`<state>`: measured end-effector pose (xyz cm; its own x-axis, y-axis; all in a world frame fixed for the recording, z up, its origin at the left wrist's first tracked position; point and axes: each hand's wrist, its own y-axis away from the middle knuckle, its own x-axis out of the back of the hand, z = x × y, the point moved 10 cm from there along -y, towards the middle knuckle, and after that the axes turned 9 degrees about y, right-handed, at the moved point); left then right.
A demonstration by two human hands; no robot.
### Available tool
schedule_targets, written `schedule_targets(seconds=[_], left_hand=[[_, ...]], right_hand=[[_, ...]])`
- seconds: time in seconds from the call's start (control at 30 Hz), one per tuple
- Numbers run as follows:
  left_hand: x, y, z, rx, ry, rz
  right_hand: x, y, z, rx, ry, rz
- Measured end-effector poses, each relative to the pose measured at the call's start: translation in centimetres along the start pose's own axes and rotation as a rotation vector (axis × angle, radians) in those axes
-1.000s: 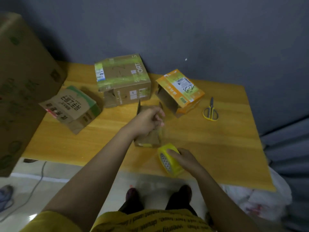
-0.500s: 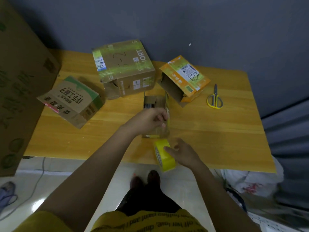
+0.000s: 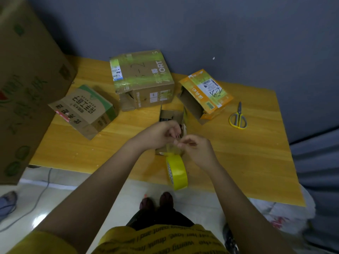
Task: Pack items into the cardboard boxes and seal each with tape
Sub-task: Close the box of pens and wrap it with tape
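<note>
My left hand (image 3: 161,134) and right hand (image 3: 194,145) both pinch the clear tape strip (image 3: 171,148) over the small open box (image 3: 171,116) at table centre. The yellow tape roll (image 3: 177,171) hangs at six o'clock of it.

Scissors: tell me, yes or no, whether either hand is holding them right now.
No. The scissors lie untouched on the table at the right, while both hands work a strip of tape above the small box.
</note>
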<state>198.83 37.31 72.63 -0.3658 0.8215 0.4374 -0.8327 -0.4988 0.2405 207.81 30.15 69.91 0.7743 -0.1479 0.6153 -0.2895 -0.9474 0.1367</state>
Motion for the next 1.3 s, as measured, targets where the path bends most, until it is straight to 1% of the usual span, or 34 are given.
schedule_targets(seconds=[0.07, 0.1, 0.2, 0.27, 0.3, 0.37, 0.5, 0.57, 0.63, 0.7, 0.9, 1.0, 1.2, 1.3], left_hand=[[0.1, 0.3, -0.2, 0.005, 0.067, 0.008], [0.3, 0.4, -0.3, 0.002, 0.114, 0.037], [1.4, 0.6, -0.9, -0.011, 0.206, 0.194], [2.1, 0.2, -1.7, -0.007, 0.155, 0.275], [2.2, -0.2, -2.2, -0.006, 0.084, 0.276], [1.5, -1.3, -3.4, 0.011, -0.077, 0.214], [-0.3, -2.9, -5.6, 0.132, -0.397, 0.107], [-1.6, -3.3, -6.3, 0.174, -0.571, 0.008], [-2.6, -3.5, -7.3, 0.208, -0.686, -0.088], [-3.1, -3.4, -8.5, 0.242, -0.765, -0.142], [-1.2, -2.5, -10.4, 0.297, -0.923, -0.066], [0.1, -1.6, -11.4, 0.342, -0.916, -0.059], [4.3, 0.2, -14.2, 0.408, -0.689, 0.038], [6.5, 1.4, -15.8, 0.461, -0.605, 0.039]], right_hand=[[0.1, 0.0, -0.4, 0.034, 0.0, 0.023], [-0.1, 0.0, -0.6, 0.049, -0.002, 0.012], [-0.6, 0.4, -1.0, 0.097, 0.002, -0.027], [-0.5, 0.5, -1.0, 0.111, 0.006, -0.028], [-0.4, 0.6, -0.9, 0.115, 0.005, -0.031], [-0.2, 0.6, -0.8, 0.124, -0.006, -0.048], [0.0, 0.6, -0.4, 0.107, -0.042, -0.058], [0.0, 0.5, -0.4, 0.105, -0.055, -0.062], [-0.1, 0.5, -0.6, 0.107, -0.061, -0.057], [-0.2, 0.5, -0.6, 0.106, -0.079, -0.041], [-1.7, 0.0, -0.8, 0.061, -0.157, -0.024], [-3.1, -0.3, -1.0, -0.011, -0.189, -0.031], [-6.1, -1.3, -2.6, -0.074, -0.181, -0.023], [-7.5, -2.3, -3.7, -0.091, -0.174, -0.011]])
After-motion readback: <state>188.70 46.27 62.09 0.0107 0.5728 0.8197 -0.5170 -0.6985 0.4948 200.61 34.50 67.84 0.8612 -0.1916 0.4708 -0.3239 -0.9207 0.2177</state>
